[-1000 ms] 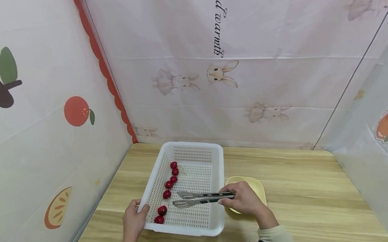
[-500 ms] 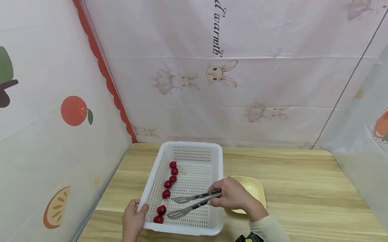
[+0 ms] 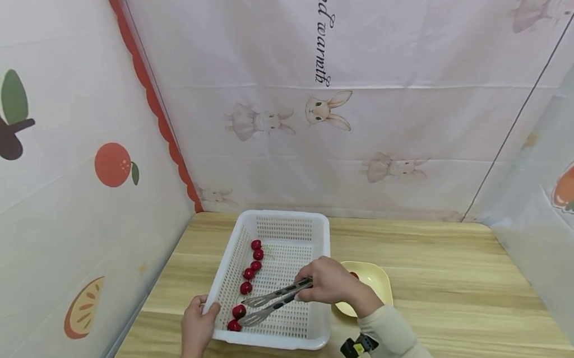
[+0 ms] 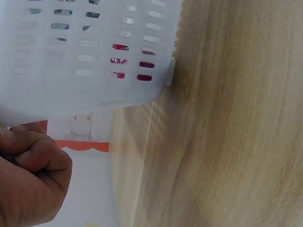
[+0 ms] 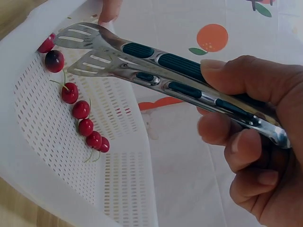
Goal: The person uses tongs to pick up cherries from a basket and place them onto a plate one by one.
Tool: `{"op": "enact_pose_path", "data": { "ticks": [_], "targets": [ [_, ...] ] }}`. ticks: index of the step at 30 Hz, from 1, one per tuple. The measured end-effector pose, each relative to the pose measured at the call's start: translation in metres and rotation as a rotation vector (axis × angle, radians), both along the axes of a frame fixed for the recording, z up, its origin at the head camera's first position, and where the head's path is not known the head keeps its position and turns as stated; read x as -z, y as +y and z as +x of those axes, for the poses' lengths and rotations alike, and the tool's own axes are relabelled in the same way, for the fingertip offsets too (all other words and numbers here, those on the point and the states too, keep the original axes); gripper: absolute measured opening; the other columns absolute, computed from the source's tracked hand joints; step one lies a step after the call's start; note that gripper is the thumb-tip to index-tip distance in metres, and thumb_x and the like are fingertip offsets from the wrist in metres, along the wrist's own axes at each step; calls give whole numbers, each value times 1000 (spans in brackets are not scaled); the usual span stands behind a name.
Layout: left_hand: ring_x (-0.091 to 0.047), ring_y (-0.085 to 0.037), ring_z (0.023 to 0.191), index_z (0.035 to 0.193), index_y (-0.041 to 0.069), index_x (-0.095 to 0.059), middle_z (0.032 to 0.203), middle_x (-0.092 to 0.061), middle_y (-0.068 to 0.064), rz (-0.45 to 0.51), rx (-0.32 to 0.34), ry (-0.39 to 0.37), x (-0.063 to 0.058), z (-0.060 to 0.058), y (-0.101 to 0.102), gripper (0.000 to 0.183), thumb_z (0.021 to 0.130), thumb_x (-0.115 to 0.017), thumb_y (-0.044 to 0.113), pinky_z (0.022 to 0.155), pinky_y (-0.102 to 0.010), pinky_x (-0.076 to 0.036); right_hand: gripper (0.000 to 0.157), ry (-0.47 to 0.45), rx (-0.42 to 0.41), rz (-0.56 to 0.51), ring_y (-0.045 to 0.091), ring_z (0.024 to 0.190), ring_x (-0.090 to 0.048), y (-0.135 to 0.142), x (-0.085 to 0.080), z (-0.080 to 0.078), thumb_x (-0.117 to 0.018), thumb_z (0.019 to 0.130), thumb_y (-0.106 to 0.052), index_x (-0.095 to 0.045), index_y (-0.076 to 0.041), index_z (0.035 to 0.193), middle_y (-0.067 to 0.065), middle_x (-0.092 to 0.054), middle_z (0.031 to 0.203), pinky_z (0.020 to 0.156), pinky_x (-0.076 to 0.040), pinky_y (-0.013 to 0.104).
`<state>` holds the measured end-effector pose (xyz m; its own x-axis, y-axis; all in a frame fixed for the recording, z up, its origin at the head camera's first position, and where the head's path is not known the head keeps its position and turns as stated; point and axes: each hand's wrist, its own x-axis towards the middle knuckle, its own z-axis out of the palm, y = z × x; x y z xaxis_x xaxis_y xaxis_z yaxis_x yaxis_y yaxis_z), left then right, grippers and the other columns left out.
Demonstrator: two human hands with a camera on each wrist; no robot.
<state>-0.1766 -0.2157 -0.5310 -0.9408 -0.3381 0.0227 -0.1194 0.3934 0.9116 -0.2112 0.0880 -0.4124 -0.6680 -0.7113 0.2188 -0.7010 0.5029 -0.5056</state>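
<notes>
My right hand [image 3: 330, 282] holds metal tongs [image 3: 272, 308] with dark grip inserts, thumb on one arm and curled fingers at the other. The tongs' slotted tips are apart, inside a white perforated basket [image 3: 325, 238], beside the two nearest cherries [image 3: 239, 311]. In the right wrist view one tip overlaps the end cherry [image 5: 47, 43]; I cannot tell whether it touches. Several red cherries [image 5: 81, 109] with stems lie in a row along the basket's left side. My left hand [image 3: 196, 329] grips the basket's near left rim, thumb inside; its curled fingers show in the left wrist view.
A yellow plate [image 3: 378, 278] stands right of the basket, partly behind my right hand and forearm. A bit of a red cherry [image 3: 354, 275] shows on it. The wooden table [image 3: 452, 289] is bounded by printed fabric walls at the back and both sides.
My right hand has moved left over the basket, bringing the tongs' tips down to the near left cherries. The cherry on the plate has come into view. My left hand stays at the rim.
</notes>
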Motion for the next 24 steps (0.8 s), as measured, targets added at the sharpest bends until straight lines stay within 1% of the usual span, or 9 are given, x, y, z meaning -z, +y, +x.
{"op": "enact_pose_path", "data": {
  "ticks": [7,10,15,18,24],
  "targets": [
    [-65,-28,67,103,-6,-55,85,-67,-19,-8,-7,8,1,-1,-1,22,86,-58,8,51,-28,-50,11,49,-15,66,-2,48,-38,-14,-2,-2,-74,73,-23,-72,-15,80,-21,-51,58,45,-32,16],
    [-65,-28,67,103,-6,-55,86,-66,-20,-6,-6,7,2,0,-1,22,86,-58,8,51,-29,-50,12,63,-26,86,-3,47,-37,-21,1,-3,-74,72,-24,-73,-16,81,-21,-50,57,43,-31,16],
    [-66,-28,68,104,-6,-55,88,-66,-21,-2,-7,1,2,1,-1,23,86,-58,8,51,-29,-51,9,108,-53,123,-2,46,-35,-31,5,-4,-73,71,-25,-70,-18,76,-20,-45,53,43,-29,16],
    [-66,-28,67,103,-6,-55,88,-66,-21,-6,-9,5,2,1,0,22,86,-59,8,51,-29,-51,8,128,-55,154,-2,46,-34,-36,5,-5,-73,71,-26,-69,-20,73,-21,-44,53,45,-29,16],
    [-66,-26,66,102,-6,-55,86,-67,-20,-6,-8,15,2,0,0,22,86,-58,8,51,-28,-50,7,137,-46,196,-1,44,-33,-46,6,-6,-73,72,-27,-69,-21,74,-21,-44,51,44,-28,16]
  ]
}}
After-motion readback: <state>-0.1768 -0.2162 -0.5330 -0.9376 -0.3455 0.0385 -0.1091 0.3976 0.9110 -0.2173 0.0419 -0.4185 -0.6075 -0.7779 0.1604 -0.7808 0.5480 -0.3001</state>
